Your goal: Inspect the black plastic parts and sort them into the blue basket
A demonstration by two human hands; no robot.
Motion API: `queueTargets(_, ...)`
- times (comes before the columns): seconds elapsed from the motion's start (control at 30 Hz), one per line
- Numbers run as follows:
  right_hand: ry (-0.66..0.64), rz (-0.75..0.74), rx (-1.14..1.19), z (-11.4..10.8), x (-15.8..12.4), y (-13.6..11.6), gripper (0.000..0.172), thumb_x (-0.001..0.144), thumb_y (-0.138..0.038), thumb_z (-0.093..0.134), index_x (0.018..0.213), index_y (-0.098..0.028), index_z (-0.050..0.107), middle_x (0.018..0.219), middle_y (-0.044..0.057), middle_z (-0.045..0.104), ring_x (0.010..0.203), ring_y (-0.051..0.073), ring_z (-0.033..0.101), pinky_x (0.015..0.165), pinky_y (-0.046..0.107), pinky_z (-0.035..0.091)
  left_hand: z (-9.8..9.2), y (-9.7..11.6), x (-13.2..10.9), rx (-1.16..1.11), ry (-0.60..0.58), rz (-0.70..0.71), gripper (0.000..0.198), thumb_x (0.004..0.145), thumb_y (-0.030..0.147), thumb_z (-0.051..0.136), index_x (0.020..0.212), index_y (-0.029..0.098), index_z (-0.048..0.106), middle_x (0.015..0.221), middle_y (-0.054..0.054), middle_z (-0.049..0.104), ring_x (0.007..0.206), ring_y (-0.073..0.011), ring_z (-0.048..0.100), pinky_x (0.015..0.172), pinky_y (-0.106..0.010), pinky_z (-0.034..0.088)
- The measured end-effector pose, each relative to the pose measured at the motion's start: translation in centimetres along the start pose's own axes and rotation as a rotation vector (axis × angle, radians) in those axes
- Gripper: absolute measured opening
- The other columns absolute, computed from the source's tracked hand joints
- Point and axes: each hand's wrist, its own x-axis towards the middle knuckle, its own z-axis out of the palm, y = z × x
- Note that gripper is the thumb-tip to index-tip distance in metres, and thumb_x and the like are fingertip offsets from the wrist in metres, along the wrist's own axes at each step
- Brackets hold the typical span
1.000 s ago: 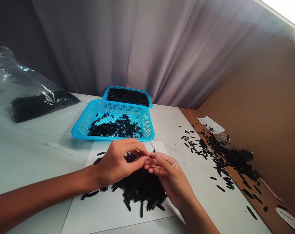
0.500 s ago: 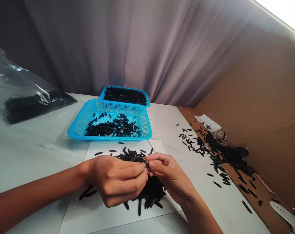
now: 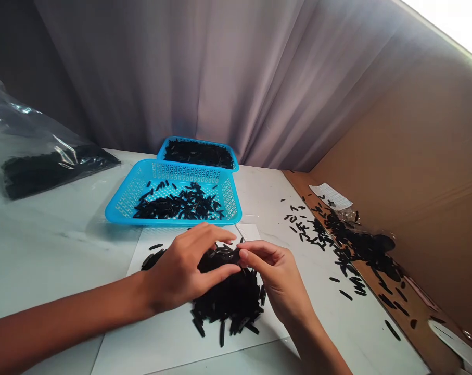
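Note:
A heap of small, narrow black pieces [image 3: 228, 297] lies on white paper [image 3: 150, 344] in front of me. Over its left side, my left hand [image 3: 192, 260] is open, thumb and fingers spread apart with nothing between them. My right hand [image 3: 275, 265] pinches a small black piece [image 3: 234, 255] between thumb and forefinger, just above the heap. The piece's left end points toward the gap of my left hand. Its exact kind is too small and dark to tell. Behind the heap stands a blue plastic basket [image 3: 113, 213] with loose black pieces inside.
A second blue basket [image 3: 236, 167], full of black pieces, sits behind the first. At the left is a clear bag [image 3: 44, 130] with dark contents. Black pieces [image 3: 356, 245] are scattered at the right, by a gridded paper [image 3: 333, 197] and a cardboard wall [image 3: 423, 172].
My left hand has let go and opened, its fingers lifting away from the right fingertips. My right hand stays nearly in place with a small black piece pinched.

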Motion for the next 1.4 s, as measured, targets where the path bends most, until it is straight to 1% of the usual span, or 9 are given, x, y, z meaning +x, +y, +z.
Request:
queueTargets(0.07,0.033,-0.042,-0.019,0.1,-0.1,0.1,0.013,0.072,-0.031,0.085,0.082,-0.023,0.081,0.076,0.002,0.076,0.072,0.015,0.063,0.072,0.026,0.048,0.6,0.4,0.0,-0.148,-0.012,-0.256,0.028,0.08,0.03,0.077,0.104,0.02,0.066,0.096,-0.004,0.072,0.085,-0.0186,0.068,0.076,-0.031,0.06)
queueTargets(0.17,0.033,-0.072,-0.021,0.3,-0.3,0.3,0.012,0.074,-0.03,0.084,0.082,-0.023,0.081,0.074,0.0,0.075,0.071,0.014,0.064,0.071,0.025,0.049,1.1,0.8,0.1,-0.374,-0.044,-0.431,0.017,0.081,0.026,0.075,0.095,0.02,0.067,0.089,-0.001,0.071,0.084,-0.0162,0.069,0.077,-0.027,0.06)
queueTargets(0.5,0.006,0.055,0.115,0.4,-0.2,0.2,0.019,0.071,-0.032,0.086,0.081,-0.017,0.079,0.07,0.002,0.074,0.067,0.013,0.065,0.069,0.023,0.049,0.8,0.9,0.6,-0.778,-0.029,-0.685,0.014,0.079,0.022,0.076,0.092,0.017,0.075,0.091,-0.003,0.077,0.087,-0.017,0.072,0.083,-0.026,0.057)
queueTargets(0.87,-0.008,0.041,0.106,0.3,-0.3,0.3,0.018,0.073,-0.033,0.084,0.081,-0.017,0.079,0.072,0.003,0.075,0.069,0.014,0.066,0.069,0.024,0.051,0.6,1.1,0.6,-0.831,0.0,-0.84,0.018,0.074,0.021,0.078,0.091,0.018,0.078,0.087,-0.004,0.077,0.084,-0.0158,0.069,0.08,-0.025,0.054)
queueTargets(1.0,-0.031,-0.009,-0.001,0.3,-0.2,0.4,0.021,0.082,-0.038,0.075,0.093,-0.021,0.078,0.084,0.005,0.077,0.082,0.02,0.07,0.08,0.033,0.053,-0.1,0.5,1.4,-0.699,0.006,-0.748,0.017,0.076,0.025,0.076,0.092,0.018,0.078,0.084,-0.004,0.077,0.082,-0.0175,0.07,0.079,-0.028,0.054)
queueTargets(1.13,-0.143,-0.173,-0.489,0.9,-0.3,1.0,0.027,0.081,-0.032,0.076,0.107,-0.024,0.075,0.114,0.009,0.073,0.11,0.028,0.064,0.097,0.046,0.046,-2.4,-2.0,3.2,-0.218,0.299,-0.413,0.012,0.079,0.026,0.074,0.088,0.018,0.077,0.094,-0.005,0.077,0.089,-0.0211,0.07,0.083,-0.033,0.056)
queueTargets(1.17,-0.19,-0.229,-0.617,1.1,-0.4,1.2,0.032,0.078,-0.029,0.079,0.109,-0.025,0.074,0.12,0.009,0.071,0.115,0.029,0.06,0.1,0.047,0.044,-3.1,-2.8,3.6,-0.045,0.328,-0.35,0.012,0.082,0.026,0.071,0.089,0.019,0.077,0.096,-0.005,0.076,0.089,-0.0221,0.069,0.083,-0.035,0.056)
queueTargets(1.27,-0.265,-0.32,-0.805,1.3,-0.5,1.4,0.031,0.077,-0.02,0.08,0.107,-0.024,0.073,0.116,0.008,0.07,0.113,0.028,0.059,0.098,0.044,0.045,-4.3,-4.2,4.1,0.441,0.178,-0.231,0.025,0.081,0.019,0.071,0.106,0.02,0.074,0.107,-0.007,0.073,0.102,-0.0288,0.064,0.092,-0.046,0.049)
queueTargets(1.4,-0.211,-0.327,-0.803,1.1,-0.4,1.5,0.014,0.081,-0.014,0.074,0.092,-0.022,0.072,0.093,0.003,0.074,0.094,0.023,0.065,0.083,0.038,0.049,-3.7,-3.2,3.5,0.439,0.047,-0.077,0.025,0.084,0.018,0.069,0.109,0.019,0.071,0.108,-0.006,0.07,0.104,-0.0246,0.061,0.095,-0.041,0.047)
